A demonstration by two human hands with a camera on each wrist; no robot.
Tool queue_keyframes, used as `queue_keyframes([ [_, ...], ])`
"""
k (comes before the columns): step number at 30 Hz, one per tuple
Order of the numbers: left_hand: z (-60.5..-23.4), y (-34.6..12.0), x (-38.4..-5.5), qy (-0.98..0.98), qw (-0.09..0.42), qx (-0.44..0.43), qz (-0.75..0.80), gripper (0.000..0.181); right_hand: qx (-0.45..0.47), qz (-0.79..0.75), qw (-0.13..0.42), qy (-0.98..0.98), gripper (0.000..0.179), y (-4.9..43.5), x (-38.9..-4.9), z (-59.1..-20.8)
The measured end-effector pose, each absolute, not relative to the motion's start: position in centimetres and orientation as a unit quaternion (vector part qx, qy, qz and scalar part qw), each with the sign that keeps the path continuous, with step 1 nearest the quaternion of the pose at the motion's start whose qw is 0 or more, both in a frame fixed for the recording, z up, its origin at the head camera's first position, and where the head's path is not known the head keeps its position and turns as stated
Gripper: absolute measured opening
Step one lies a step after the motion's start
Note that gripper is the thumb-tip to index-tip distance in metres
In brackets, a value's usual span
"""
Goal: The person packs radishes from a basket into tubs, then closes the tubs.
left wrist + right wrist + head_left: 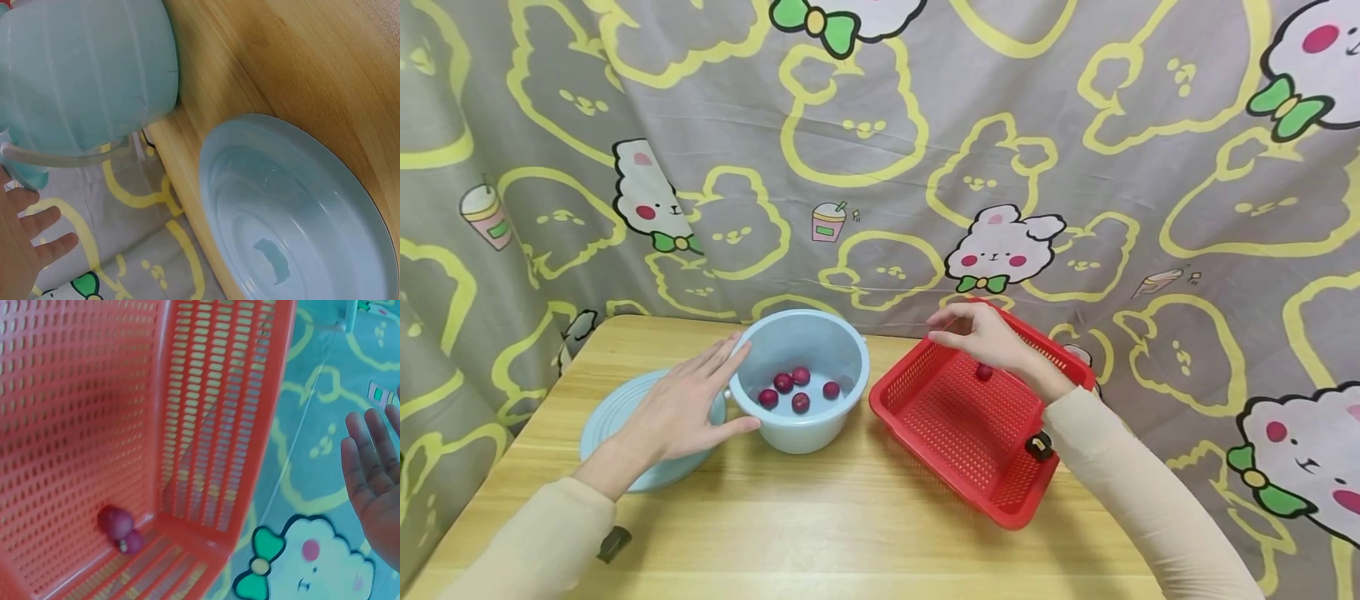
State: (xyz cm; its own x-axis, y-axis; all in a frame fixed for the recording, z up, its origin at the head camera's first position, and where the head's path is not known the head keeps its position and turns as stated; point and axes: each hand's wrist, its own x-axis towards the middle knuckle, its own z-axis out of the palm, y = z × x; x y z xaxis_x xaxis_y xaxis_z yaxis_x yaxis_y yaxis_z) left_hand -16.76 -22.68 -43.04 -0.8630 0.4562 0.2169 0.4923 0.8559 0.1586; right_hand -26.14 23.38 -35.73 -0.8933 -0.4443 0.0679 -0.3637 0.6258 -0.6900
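A light blue bucket [801, 435] stands on the table, with several small dark red plums [801, 403] on its bottom. My left hand [683, 407] is at the bucket's left rim, fingers straight and thumb spread toward its front side. In the left wrist view, these fingers [56, 249] show near the bucket's handle [69, 160]. Over the far side of a red perforated basket [958, 417] hovers my right hand [981, 333], its fingers loosely bent. The right wrist view shows that palm [381, 512] bare, beyond the basket's wall. Dark red plums [117, 524] lie in the basket's corner.
A round light blue lid [606, 417] lies flat on the wooden table [820, 525], left of the bucket and partly under my left forearm. Behind the table hangs a grey patterned curtain [737, 275]. The basket stands right of the bucket, near the table's far edge.
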Motion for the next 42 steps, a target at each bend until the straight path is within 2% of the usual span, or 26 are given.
queue_keyframes([
  [9,-43.1,-22.7,-16.8,-0.958,0.092,-0.250,-0.103,0.109,-0.204,-0.337,0.045,0.918,0.032,26.7,-27.8,-37.3],
  [17,-43.1,-22.6,-16.8,-0.959,0.089,-0.248,-0.105,0.109,-0.168,-0.291,0.050,0.940,0.030,28.7,-28.8,-38.9],
  [29,-43.1,-22.6,-16.7,-0.958,0.088,-0.251,-0.103,0.109,-0.120,-0.260,0.087,0.954,0.038,30.5,-30.7,-40.8],
  [42,-43.1,-22.6,-16.7,-0.958,0.090,-0.251,-0.102,0.109,-0.061,-0.274,0.140,0.950,0.044,31.8,-30.8,-41.8],
])
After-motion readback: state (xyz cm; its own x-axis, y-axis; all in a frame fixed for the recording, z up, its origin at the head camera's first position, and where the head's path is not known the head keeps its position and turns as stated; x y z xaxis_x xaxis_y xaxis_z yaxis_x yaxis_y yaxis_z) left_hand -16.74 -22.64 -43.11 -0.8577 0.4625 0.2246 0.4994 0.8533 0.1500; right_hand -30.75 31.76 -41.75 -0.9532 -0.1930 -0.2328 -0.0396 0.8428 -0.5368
